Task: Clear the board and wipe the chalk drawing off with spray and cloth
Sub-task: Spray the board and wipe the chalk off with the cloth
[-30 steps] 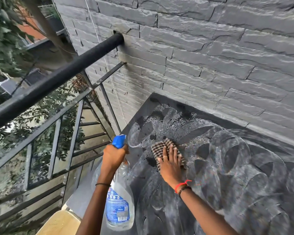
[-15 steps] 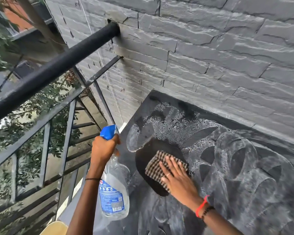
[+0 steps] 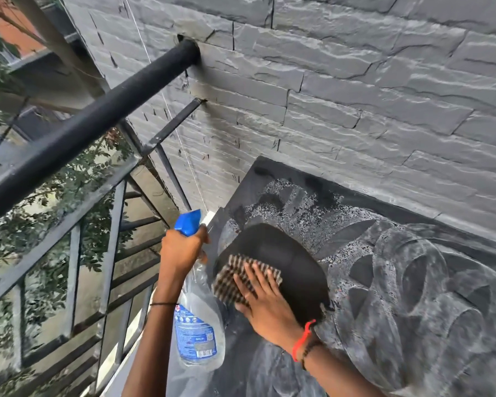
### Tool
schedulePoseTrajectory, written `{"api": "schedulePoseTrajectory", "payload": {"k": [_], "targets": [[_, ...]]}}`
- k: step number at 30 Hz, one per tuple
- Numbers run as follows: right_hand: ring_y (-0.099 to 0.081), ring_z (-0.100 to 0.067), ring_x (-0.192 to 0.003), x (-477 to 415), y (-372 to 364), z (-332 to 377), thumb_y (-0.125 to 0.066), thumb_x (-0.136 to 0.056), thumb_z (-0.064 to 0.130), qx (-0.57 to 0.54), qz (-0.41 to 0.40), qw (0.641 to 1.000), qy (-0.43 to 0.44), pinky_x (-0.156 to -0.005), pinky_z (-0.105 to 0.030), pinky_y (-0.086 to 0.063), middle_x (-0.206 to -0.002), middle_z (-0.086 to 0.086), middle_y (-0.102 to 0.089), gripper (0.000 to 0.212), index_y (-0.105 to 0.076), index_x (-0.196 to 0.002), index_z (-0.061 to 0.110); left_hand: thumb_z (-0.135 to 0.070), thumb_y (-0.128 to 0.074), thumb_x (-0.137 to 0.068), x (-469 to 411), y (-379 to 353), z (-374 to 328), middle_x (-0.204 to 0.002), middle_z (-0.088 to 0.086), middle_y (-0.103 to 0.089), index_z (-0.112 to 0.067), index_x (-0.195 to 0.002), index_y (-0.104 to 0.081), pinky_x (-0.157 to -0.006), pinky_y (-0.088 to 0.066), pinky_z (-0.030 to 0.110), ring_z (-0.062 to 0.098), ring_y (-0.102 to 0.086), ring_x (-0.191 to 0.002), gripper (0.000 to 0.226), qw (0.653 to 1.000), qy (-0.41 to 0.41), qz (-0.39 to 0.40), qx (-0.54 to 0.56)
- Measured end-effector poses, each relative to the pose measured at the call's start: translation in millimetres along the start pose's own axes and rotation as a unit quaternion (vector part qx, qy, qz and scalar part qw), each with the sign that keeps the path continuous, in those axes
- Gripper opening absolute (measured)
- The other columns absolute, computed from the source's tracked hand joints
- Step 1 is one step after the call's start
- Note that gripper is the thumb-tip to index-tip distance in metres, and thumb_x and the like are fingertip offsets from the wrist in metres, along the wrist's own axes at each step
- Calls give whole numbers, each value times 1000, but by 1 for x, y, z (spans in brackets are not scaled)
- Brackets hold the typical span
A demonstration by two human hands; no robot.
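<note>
Running across the far left, a black metal railing [image 3: 78, 133] is noted, its top bar set into the grey stone wall [image 3: 355, 96]. Green leaves [image 3: 69, 196] are seen through its bars.

Next to the right, the left hand [image 3: 181, 250] is recorded. Its fingers [image 3: 202, 234] are curled round the neck of a clear spray bottle [image 3: 198, 333], just under the blue trigger head [image 3: 188, 222]. The labelled body hangs downward at the left edge of the board [image 3: 258, 173]. Whether the bottle touches the board cannot be told. A thin black band [image 3: 162, 304] is worn on that wrist.

A brown-and-white checked cloth [image 3: 235, 277] lies flat on the board near its left side. It is pressed down by the right hand [image 3: 267, 305], fingers [image 3: 251, 279] straight and spread over it, the heel of the hand on the board. A red cord [image 3: 302, 339] is worn on that wrist.

A clean dark patch [image 3: 284, 253] is seen above and right of the cloth. Speckled wet chalk lies above the patch. Further right, the chalk drawing [image 3: 430, 296] is seen as pale smeared loops. The board's far edge meets the wall.
</note>
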State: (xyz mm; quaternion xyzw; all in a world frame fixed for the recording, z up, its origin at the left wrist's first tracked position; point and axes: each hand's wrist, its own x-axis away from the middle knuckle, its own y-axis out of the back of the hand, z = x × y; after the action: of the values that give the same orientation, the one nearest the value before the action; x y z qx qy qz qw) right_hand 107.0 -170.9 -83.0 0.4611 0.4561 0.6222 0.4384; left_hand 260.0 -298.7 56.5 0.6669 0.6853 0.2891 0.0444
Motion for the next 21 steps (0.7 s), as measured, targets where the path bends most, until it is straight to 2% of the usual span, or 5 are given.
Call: {"api": "schedulePoseTrajectory", "payload": {"k": [3, 6, 11, 17, 21], "targets": [[-17, -28, -142, 36, 2, -32, -25, -96, 52, 15, -17, 1000, 12, -109, -43, -15, -155, -11, -18, 59, -24, -147, 21, -36, -57, -61, -10, -1, -8, -56, 10, -68, -15, -56, -67, -71, -57, 48, 35, -67, -56, 24, 1000, -4, 9, 11], [-19, -28, -141, 29, 14, -77, -13, -98, 50, 49, 3, 997, -52, -110, -42, -10, -154, -11, -22, 57, -19, -148, 22, -30, -58, -65, -12, -2, -15, -53, 8, -65, -28, -56, -68, -69, -56, 51, 37, -66, -57, 14, 999, -22, 15, 21], [18, -27, -142, -54, 37, -96, 15, -84, 61, 14, 37, 992, -120, -115, -43, 14, -155, -11, 15, 75, 6, -148, 24, -29, -58, -66, -9, -2, -23, -61, 19, -68, -27, -54, -65, -67, -55, 49, 37, -64, -53, 14, 999, -33, 15, 20], [18, -29, -142, -81, 36, -32, -6, -92, 48, -8, 41, 998, -45, -115, -48, 10, -156, -11, 11, 63, 1, -149, 22, -28, -59, -69, -10, -8, -30, -62, 19, -68, -25, -53, -66, -61, -53, 39, 36, -65, -53, 17, 999, -40, 15, 14], [-9, -29, -143, -34, 19, -32, -23, -97, 45, 9, -2, 1000, 0, -115, -49, -8, -155, -12, -13, 56, -20, -147, 20, -12, -61, -79, -18, -16, -32, -57, 15, -66, -14, -57, -63, -58, -49, 33, 31, -63, -50, 22, 999, -36, 14, 13]]}}
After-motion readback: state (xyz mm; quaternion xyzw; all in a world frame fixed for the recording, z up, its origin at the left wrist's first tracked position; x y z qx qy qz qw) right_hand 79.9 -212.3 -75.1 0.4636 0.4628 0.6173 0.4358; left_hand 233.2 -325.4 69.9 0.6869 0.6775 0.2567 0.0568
